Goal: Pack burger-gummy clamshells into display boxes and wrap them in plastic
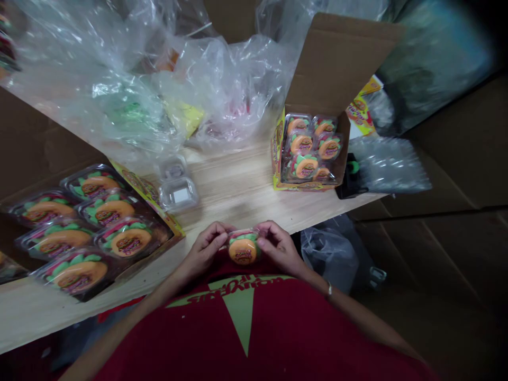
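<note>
Between my two hands, close to my body at the table's front edge, is a clear plastic pack with a toy burger inside, orange bun upward with green and red layers behind. My left hand pinches its left side with thumb and fingers. On the opposite side my right hand grips the pack the same way. An open, unfilled clear clamshell with a white square inside lies on the table, ahead of my left hand.
Packed burgers fill a large open carton at left and a smaller display box at right. Crumpled clear bags cover the back of the wooden table. Stacked clear plastic trays sit at the right edge, above a hanging plastic bag.
</note>
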`<action>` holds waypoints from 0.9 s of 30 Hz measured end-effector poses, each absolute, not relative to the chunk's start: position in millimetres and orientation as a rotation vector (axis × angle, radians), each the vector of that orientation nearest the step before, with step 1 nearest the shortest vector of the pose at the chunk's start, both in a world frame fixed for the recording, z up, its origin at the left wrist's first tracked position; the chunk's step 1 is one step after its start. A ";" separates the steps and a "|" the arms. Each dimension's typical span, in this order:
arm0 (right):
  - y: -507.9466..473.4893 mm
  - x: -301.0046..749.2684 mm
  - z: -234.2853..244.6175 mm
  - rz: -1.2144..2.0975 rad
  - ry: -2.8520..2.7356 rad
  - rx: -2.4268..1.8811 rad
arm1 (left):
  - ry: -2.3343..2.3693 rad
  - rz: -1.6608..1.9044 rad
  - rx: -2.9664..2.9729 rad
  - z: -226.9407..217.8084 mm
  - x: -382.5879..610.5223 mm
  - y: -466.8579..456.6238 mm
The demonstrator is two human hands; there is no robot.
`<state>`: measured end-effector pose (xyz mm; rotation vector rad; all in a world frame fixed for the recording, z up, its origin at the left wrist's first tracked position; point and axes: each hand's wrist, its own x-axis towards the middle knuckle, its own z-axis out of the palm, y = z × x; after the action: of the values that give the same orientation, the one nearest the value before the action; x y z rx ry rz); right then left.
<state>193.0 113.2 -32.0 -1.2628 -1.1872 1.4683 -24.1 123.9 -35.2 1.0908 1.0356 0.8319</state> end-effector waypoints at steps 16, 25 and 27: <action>102.0 198.4 -33.7 1.482 -1.396 -1.173 | 1.014 0.742 1.281 -32.9 -20.9 110.5; 100.4 196.1 -42.4 1.589 -1.154 -1.152 | 0.858 0.527 1.003 -17.6 0.0 123.7; 102.0 194.8 -47.8 1.607 -0.942 -1.181 | 0.854 0.556 0.791 -16.4 5.9 123.3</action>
<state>194.8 102.0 -47.8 -1.1807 -0.9423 1.6074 5.9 123.3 -16.4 0.7907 0.8544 0.5562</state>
